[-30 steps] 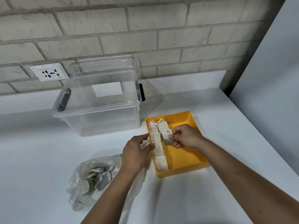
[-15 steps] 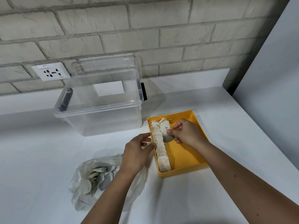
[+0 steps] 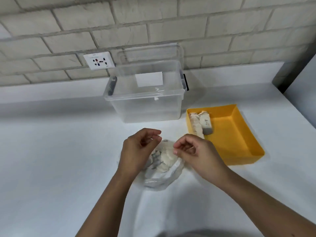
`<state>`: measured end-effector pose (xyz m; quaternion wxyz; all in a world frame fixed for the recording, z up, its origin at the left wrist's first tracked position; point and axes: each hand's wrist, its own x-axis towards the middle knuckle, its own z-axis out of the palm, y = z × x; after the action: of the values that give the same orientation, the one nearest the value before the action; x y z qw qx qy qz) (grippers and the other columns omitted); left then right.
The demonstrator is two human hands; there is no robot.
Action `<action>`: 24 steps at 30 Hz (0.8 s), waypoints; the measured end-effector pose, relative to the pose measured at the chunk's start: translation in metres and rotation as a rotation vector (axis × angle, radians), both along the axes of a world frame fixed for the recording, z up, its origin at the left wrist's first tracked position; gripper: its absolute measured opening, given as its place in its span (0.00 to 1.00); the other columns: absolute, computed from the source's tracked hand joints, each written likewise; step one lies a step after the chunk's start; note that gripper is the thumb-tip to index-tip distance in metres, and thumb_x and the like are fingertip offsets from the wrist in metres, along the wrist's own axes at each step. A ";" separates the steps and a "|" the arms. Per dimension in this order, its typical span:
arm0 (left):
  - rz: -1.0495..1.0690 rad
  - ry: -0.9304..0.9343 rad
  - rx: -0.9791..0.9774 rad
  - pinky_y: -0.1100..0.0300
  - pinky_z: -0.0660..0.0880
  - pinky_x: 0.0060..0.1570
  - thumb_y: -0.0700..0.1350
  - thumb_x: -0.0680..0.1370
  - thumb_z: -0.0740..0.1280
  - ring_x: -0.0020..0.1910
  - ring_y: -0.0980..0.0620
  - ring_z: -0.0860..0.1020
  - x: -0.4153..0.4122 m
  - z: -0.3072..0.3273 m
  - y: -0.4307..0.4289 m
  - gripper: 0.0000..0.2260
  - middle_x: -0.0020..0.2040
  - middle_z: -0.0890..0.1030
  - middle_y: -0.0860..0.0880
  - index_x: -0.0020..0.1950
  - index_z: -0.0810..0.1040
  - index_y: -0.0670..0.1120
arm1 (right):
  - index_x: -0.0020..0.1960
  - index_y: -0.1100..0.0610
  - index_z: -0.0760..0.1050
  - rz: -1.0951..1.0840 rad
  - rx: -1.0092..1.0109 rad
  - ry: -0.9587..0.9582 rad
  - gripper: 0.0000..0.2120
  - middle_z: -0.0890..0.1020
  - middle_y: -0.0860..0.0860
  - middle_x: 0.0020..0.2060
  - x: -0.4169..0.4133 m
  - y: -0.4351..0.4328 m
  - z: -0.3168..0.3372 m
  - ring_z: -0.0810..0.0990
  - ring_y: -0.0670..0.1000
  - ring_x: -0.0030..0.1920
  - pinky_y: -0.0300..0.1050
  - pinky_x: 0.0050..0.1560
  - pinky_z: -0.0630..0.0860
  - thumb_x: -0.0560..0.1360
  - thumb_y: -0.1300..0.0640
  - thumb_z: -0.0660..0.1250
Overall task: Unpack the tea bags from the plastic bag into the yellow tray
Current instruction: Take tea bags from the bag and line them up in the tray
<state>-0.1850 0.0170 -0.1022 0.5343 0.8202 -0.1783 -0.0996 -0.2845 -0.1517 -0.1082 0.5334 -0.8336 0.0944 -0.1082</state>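
Observation:
The clear plastic bag (image 3: pixel 162 178) lies on the white counter near the middle, with several tea bags (image 3: pixel 165 159) inside. My left hand (image 3: pixel 138 151) is at the bag's left side, thumb and fingers curled at its raised rim. My right hand (image 3: pixel 195 153) hovers over the bag's right edge with loosely curled fingers; I see nothing between them. To the right sits the yellow tray (image 3: pixel 229 135). Along its left wall runs a row of tea bags (image 3: pixel 195 124), and a short second row lies beside it. My right hand hides the near end of the row.
A clear storage box (image 3: pixel 145 108) with its lid leaning behind it stands at the back, just left of the tray. A wall socket (image 3: pixel 99 60) is on the brick wall. A grey panel (image 3: pixel 306 79) bounds the counter on the right.
My right hand left the tea bag in the tray and came back left to the plastic bag. My left hand moved from the tray's edge to the bag. My head turned left.

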 end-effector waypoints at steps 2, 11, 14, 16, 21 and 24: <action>-0.014 -0.066 0.100 0.74 0.73 0.42 0.42 0.77 0.72 0.42 0.64 0.82 -0.004 -0.012 0.018 0.06 0.42 0.85 0.62 0.49 0.85 0.52 | 0.47 0.53 0.80 0.129 -0.145 0.010 0.02 0.82 0.42 0.44 -0.003 0.016 -0.015 0.79 0.42 0.46 0.35 0.47 0.74 0.75 0.56 0.70; -0.137 -0.510 0.640 0.57 0.54 0.69 0.53 0.62 0.80 0.54 0.56 0.82 -0.008 -0.070 0.053 0.26 0.52 0.83 0.59 0.59 0.81 0.54 | 0.55 0.46 0.79 0.204 -0.804 0.077 0.18 0.83 0.43 0.49 -0.005 0.031 -0.051 0.80 0.47 0.45 0.49 0.49 0.64 0.80 0.48 0.51; -0.165 -0.516 0.657 0.55 0.53 0.71 0.56 0.58 0.82 0.62 0.53 0.80 -0.008 -0.072 0.057 0.39 0.62 0.82 0.53 0.68 0.77 0.49 | 0.71 0.48 0.69 0.201 -0.799 0.148 0.18 0.76 0.44 0.65 -0.001 0.028 -0.043 0.77 0.46 0.59 0.48 0.56 0.66 0.81 0.51 0.57; -0.162 -0.522 0.658 0.56 0.53 0.72 0.60 0.59 0.81 0.64 0.53 0.79 -0.006 -0.077 0.057 0.42 0.65 0.81 0.53 0.70 0.75 0.47 | 0.76 0.48 0.61 0.217 -0.796 0.213 0.25 0.69 0.43 0.72 0.003 0.029 -0.039 0.72 0.45 0.66 0.45 0.62 0.63 0.80 0.48 0.60; -0.179 -0.486 0.630 0.61 0.51 0.71 0.65 0.65 0.76 0.67 0.57 0.75 0.001 -0.078 0.053 0.37 0.68 0.77 0.58 0.71 0.73 0.54 | 0.77 0.48 0.58 0.220 -0.797 0.267 0.35 0.66 0.43 0.74 0.009 0.029 -0.035 0.68 0.45 0.70 0.45 0.64 0.62 0.74 0.41 0.66; -0.102 -0.518 0.553 0.59 0.57 0.66 0.61 0.69 0.75 0.58 0.56 0.79 0.002 -0.079 0.045 0.20 0.58 0.80 0.58 0.59 0.79 0.56 | 0.75 0.46 0.61 0.187 -0.733 0.251 0.32 0.68 0.42 0.72 0.010 0.025 -0.033 0.69 0.44 0.69 0.45 0.62 0.62 0.74 0.42 0.67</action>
<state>-0.1825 0.0620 -0.1808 0.2243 0.9215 -0.3146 0.0401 -0.2745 -0.1263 -0.1413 0.1926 -0.9804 0.0376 0.0169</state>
